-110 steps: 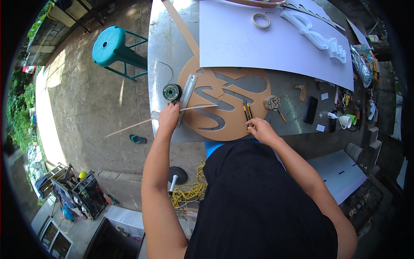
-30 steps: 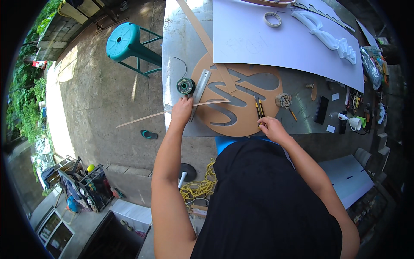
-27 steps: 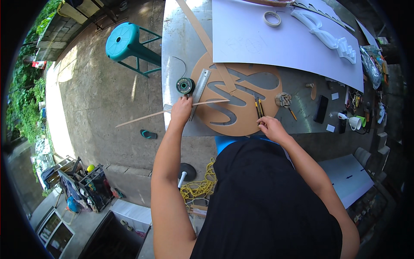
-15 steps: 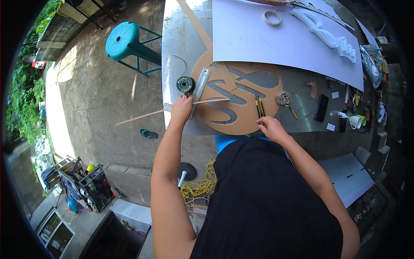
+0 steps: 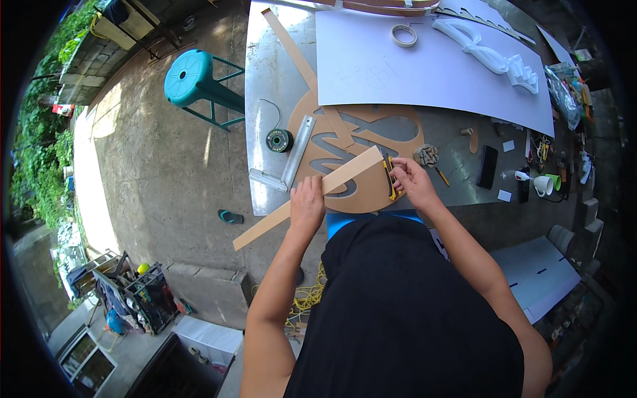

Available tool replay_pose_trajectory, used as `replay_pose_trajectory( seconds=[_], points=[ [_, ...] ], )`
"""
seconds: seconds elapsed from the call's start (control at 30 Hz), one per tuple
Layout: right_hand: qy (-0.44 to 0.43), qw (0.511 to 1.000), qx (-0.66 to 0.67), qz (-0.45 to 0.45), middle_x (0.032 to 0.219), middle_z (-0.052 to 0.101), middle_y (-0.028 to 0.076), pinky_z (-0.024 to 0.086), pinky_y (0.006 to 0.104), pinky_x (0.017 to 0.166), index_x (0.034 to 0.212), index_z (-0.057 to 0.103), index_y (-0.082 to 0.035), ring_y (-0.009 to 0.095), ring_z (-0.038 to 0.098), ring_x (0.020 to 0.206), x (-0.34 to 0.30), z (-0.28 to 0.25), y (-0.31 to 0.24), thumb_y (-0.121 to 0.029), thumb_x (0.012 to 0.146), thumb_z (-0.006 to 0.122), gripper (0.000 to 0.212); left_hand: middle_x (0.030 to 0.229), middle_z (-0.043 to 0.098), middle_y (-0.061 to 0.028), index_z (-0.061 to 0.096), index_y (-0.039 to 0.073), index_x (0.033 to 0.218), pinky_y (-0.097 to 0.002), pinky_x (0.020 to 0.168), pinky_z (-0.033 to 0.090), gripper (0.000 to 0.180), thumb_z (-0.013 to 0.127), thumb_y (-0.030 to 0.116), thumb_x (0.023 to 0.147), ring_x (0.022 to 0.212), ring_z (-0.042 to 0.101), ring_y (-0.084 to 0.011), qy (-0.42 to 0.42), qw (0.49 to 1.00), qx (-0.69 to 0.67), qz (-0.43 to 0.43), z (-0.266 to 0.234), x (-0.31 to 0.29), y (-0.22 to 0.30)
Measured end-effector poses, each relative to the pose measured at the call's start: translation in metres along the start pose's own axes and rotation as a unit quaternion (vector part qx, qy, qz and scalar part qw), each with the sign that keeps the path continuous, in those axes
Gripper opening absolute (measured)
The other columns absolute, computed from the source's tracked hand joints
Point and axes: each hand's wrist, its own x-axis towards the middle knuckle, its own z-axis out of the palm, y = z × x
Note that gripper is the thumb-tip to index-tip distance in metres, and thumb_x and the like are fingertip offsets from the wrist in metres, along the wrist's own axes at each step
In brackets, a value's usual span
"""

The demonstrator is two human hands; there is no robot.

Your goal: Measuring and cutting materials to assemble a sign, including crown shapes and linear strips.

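Observation:
My left hand [image 5: 307, 202] is closed around a long tan strip [image 5: 352, 171], which slants across the board and sticks out past the table's near edge. My right hand [image 5: 411, 182] has its fingers bent at a yellow-and-black utility knife [image 5: 389, 179], close to the strip's upper end; the grip is partly hidden. Beneath lies a round tan board [image 5: 371, 199] with curved cut-outs. A metal square [image 5: 298, 152] rests left of the board, beside a dark green spool [image 5: 279, 140]. Another tan strip [image 5: 292, 50] lies across the board's far part.
A large white sheet [image 5: 371, 66] covers the far table, bearing a tape roll [image 5: 403, 36] and white cut shapes [image 5: 488, 56]. To the right are a grey lump [image 5: 426, 156], pencil [image 5: 442, 176], phone [image 5: 487, 166] and mugs [image 5: 544, 185]. A teal stool [image 5: 189, 76] stands left.
The strip in my left hand has swung over the board and turned its broad face up. My left hand has come nearer and rightward, off the square. My right hand has moved slightly farther up.

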Motion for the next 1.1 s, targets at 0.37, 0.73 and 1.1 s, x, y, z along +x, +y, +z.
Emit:
replay_pose_trajectory(
  seconds=[0.37,0.73,1.1],
  points=[
    [0.037,0.986,0.159,-0.045,0.092,0.066,0.001,0.054,0.0238,0.065,0.121,0.06,-0.002,0.008,0.062,0.08,-0.017,-0.059,-0.026,-0.018,0.103,0.056,0.024,0.108,0.062,-0.0176,0.051,0.004,0.128,-0.0426,0.081,0.05,0.049,0.071,0.019,0.085,0.101,0.062,-0.0349,-0.049,0.974,-0.221,0.019,0.0,-0.021,0.114],
    [0.005,0.975,0.17,-0.141,0.091,0.065,0.002,0.051,0.0243,0.069,0.109,0.064,-0.003,0.008,0.061,0.08,-0.062,-0.06,-0.05,-0.009,0.097,0.065,0.013,0.108,0.068,-0.0125,0.043,0.001,0.139,-0.03,0.073,0.053,0.044,0.056,0.016,0.1,0.079,0.065,-0.0144,-0.279,0.77,-0.574,-0.009,-0.052,0.022,0.165],
    [0.18,0.873,-0.14,-0.43,0.09,0.066,0.01,0.054,0.0335,0.067,0.1,0.069,-0.004,0.024,0.066,0.079,-0.082,-0.08,-0.083,0.003,0.081,0.073,0.02,0.103,0.069,-0.0115,0.02,0.015,0.158,-0.0313,0.068,0.054,0.063,0.041,0.001,0.1,0.069,0.059,-0.0135,-0.266,0.802,-0.535,0.009,-0.099,0.019,0.203]
  ],
)
